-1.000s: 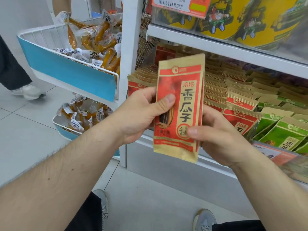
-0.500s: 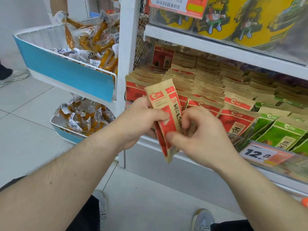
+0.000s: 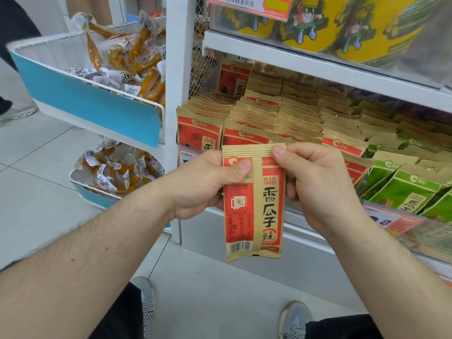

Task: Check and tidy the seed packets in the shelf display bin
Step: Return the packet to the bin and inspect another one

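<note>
A red and tan seed packet (image 3: 254, 216) hangs upright in front of the shelf, its back side with a barcode facing me. My left hand (image 3: 203, 184) grips its upper left edge, thumb on the face. My right hand (image 3: 318, 182) pinches the top right corner, fingers curled behind the packet. Behind them the shelf display bin (image 3: 288, 216) holds rows of the same red packets (image 3: 256, 118) standing on edge, with green packets (image 3: 403, 189) to the right.
A white wire basket with a blue front (image 3: 97, 106) full of orange snack packs juts out at the left, a second basket (image 3: 97, 192) below it. Yellow tubs (image 3: 354, 23) fill the shelf above. A price tag (image 3: 391, 221) sits on the bin's front. Someone's shoe (image 3: 14, 113) is far left.
The packet was turned over between both hands: front facing me, then edge-on, now its back with the barcode. My right hand moved from the lower edge up to the top corner.
</note>
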Demonstrator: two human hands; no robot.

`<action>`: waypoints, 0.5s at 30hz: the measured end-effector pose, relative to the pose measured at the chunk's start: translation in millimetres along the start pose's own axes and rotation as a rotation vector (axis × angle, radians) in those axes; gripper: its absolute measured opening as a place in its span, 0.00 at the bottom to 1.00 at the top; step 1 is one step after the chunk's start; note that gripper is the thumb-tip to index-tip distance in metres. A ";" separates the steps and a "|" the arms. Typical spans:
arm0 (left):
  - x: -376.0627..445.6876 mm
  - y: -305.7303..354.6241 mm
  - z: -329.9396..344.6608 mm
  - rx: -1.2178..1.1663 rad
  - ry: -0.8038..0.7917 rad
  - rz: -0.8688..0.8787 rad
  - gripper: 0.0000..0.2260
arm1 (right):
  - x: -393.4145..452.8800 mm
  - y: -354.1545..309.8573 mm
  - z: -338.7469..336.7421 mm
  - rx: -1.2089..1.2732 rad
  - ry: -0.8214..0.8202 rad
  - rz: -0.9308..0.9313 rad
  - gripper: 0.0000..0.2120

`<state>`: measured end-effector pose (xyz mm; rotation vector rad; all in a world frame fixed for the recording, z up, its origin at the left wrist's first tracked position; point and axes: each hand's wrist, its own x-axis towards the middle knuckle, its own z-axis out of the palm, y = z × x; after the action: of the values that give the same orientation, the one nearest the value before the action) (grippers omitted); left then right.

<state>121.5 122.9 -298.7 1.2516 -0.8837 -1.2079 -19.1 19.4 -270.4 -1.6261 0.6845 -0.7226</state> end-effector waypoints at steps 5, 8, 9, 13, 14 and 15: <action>1.0 -0.8 -2.6 0.012 -0.049 -0.009 0.15 | -0.8 -1.7 1.8 0.055 0.018 0.045 0.13; 0.2 -2.8 -7.1 0.049 -0.097 -0.028 0.15 | 4.4 0.2 -0.3 0.142 0.045 0.075 0.14; 0.4 -3.3 -7.9 0.043 -0.085 -0.019 0.15 | 6.2 1.1 -2.0 0.134 0.022 0.074 0.15; 3.4 -0.9 -9.1 -0.087 0.043 0.047 0.14 | 5.0 -2.1 -11.2 -0.018 -0.239 0.103 0.10; 4.2 0.6 -10.4 -0.133 0.065 0.061 0.15 | 4.8 -1.6 -14.3 -0.048 -0.315 0.117 0.14; 4.7 2.1 -12.3 -0.177 0.075 0.074 0.16 | 5.6 0.5 -18.1 -0.071 -0.379 0.117 0.17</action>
<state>134.6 120.8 -299.2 1.1054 -0.7451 -1.1464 -29.5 3.7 -267.9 -1.7115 0.5277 -0.2941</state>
